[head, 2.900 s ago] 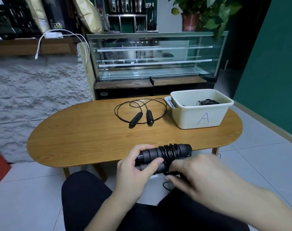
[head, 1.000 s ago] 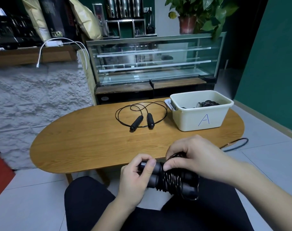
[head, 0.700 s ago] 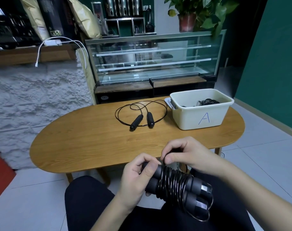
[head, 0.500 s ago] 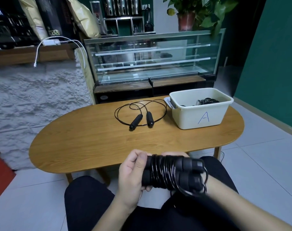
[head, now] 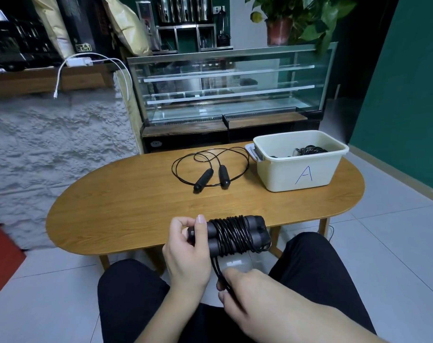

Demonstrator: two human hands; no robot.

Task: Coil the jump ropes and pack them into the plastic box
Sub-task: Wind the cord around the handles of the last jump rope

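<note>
My left hand (head: 185,253) grips the left ends of two black jump rope handles (head: 235,235) held side by side, with the black cord wound many times around them. Below the bundle, my right hand (head: 245,290) pinches the loose cord end (head: 219,271) and holds it taut downward. A second jump rope (head: 210,173) lies uncoiled on the wooden table (head: 126,206), its two handles side by side. The cream plastic box (head: 299,167), marked with a blue "A", stands at the table's right end with coiled black rope (head: 310,150) inside.
A glass display case (head: 228,95) stands behind the table. A rough grey stone wall (head: 49,149) is at left, a green wall at right. My knees in black trousers sit below the table's near edge, over a tiled floor.
My right hand has come from behind the bundle to below it, pulling the cord end down. The bundle rose a little and lies level, with more cord wound around it.
</note>
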